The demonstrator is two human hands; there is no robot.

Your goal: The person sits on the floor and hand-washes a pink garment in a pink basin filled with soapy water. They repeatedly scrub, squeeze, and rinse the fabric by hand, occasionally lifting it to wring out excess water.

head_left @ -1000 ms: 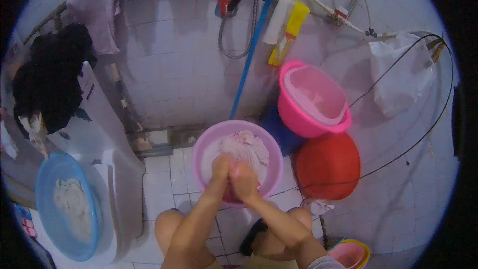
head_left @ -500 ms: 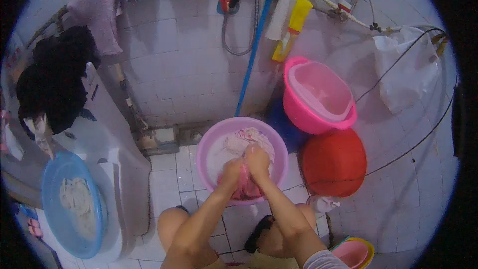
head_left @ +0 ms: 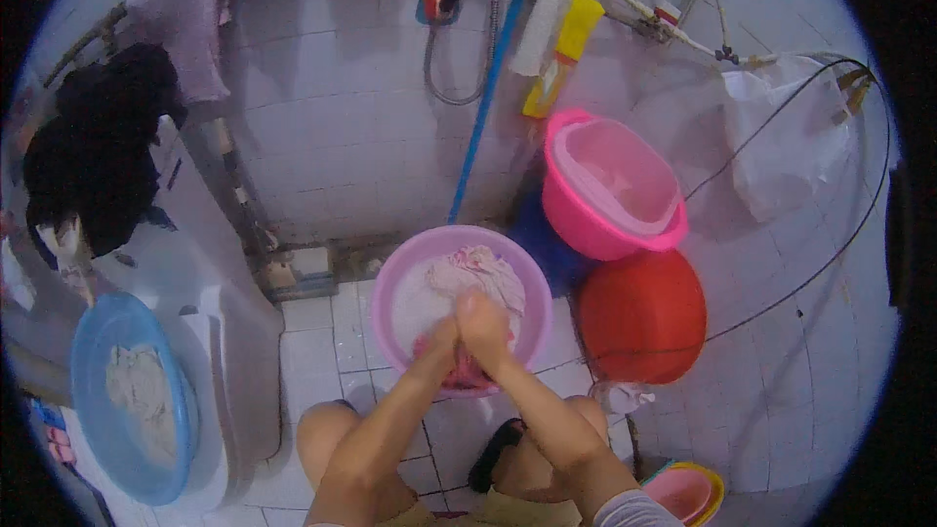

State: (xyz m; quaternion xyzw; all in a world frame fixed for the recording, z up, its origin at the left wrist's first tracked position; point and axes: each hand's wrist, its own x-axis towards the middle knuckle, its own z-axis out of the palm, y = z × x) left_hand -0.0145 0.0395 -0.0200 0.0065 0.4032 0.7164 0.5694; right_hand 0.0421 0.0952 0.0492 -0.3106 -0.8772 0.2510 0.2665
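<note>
A purple basin (head_left: 384, 307) stands on the tiled floor in front of me, with cloudy, sudsy water in it. Both my hands are together over its near half, closed on a wet pinkish-red cloth (head_left: 468, 374). My left hand (head_left: 441, 340) presses against my right hand (head_left: 480, 322), which sits slightly higher and farther in. Most of the cloth between them is hidden by my fingers. Beyond my hands, a pale pink patterned cloth (head_left: 488, 276) lies bunched in the basin.
Left, a light blue tub (head_left: 185, 410) with whitish cloth rests on a white surface. Dark clothes (head_left: 93, 156) are heaped behind it. A bright pink basin (head_left: 561, 190) and a red basin (head_left: 644, 317) stand at the right. A blue hose (head_left: 478, 127) hangs behind the purple basin.
My hands have closed in on each other around the red cloth, my right hand drawing nearer to me. The whole view has shifted slightly.
</note>
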